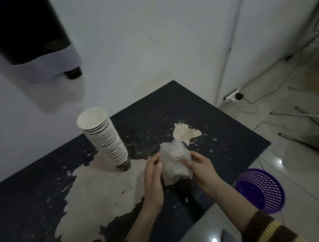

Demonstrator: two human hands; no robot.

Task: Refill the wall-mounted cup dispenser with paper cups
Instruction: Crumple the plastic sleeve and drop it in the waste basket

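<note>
Now I see the right hand [200, 167] with its grip clamped on the wrapper [175, 158], and the left hand [152, 180] flat against it, fingers straight. The cups [106, 139] stand stacked upright on the tabletop [214, 135], up-left of both hands, nearer the left, below the dispenser [30, 39].

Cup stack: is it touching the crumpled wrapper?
Apart. Head view shows a strip of table between the cup stack and the wrapper.
</note>
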